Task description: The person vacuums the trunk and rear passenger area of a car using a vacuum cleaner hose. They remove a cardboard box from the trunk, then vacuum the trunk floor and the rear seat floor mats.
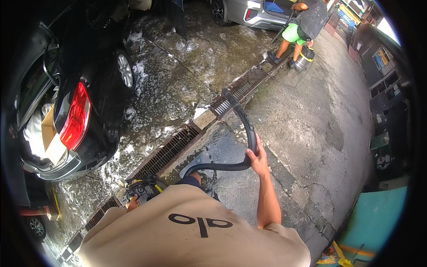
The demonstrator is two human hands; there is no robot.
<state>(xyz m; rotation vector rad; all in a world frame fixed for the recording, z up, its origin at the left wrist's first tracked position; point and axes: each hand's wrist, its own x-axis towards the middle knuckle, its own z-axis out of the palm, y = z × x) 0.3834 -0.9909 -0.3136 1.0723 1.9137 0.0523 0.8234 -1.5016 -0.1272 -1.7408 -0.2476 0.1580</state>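
My right hand (pixel 258 160) holds the bent rigid tube (pixel 248 125) of a black vacuum hose, thumb in front and fingers behind. The tube's far tip points up over the drain grating. From the tube's lower end, a corrugated hose (pixel 220 166) runs left and drops out of sight by my leg. Low on the left, my left hand (pixel 132 203) grips the edge of a wet-dry vacuum cleaner (pixel 146 191) with a dark, yellow-trimmed top. A cord lies bunched on that top. My shirt hides the vacuum's lower part.
A black car (pixel 100 110) stands at left, its rear open on a cardboard box (pixel 53 140). A metal drain grating (pixel 166 150) crosses the wet, soapy concrete. Farther off, a person (pixel 308 20) stands beside another vacuum (pixel 305 58) and a silver car (pixel 247 13).
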